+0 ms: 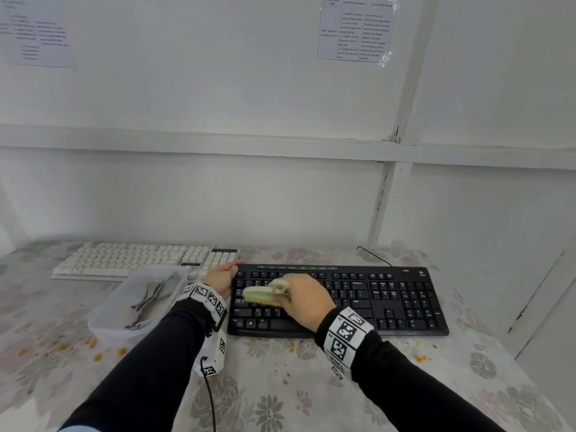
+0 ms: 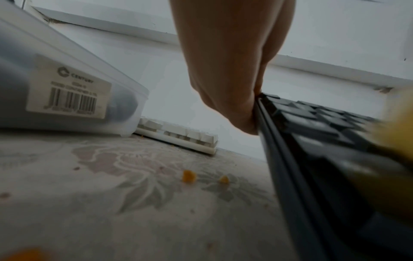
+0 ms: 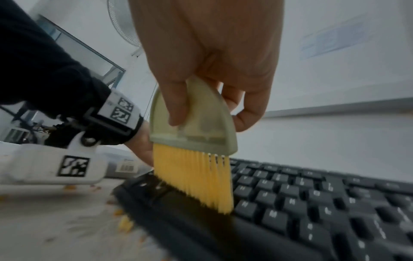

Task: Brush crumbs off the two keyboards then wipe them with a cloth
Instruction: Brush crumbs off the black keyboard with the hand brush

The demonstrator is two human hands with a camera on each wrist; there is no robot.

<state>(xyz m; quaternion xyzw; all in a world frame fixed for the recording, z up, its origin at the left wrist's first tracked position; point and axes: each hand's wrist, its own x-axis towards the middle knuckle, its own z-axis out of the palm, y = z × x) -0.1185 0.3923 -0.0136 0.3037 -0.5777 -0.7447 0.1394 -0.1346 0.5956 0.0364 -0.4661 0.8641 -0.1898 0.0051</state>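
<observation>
A black keyboard lies on the flowered tablecloth, right of centre. My right hand grips a pale green brush with yellow bristles, which touch the keys at the keyboard's left end. My left hand holds the black keyboard's far left corner, thumb on top. A white keyboard lies further back on the left. Orange crumbs are scattered on the cloth beside the black keyboard.
A clear plastic container with a crumpled grey cloth inside stands between the two keyboards, close to my left wrist. The white wall rises just behind the table. More crumbs lie near the front of the tablecloth.
</observation>
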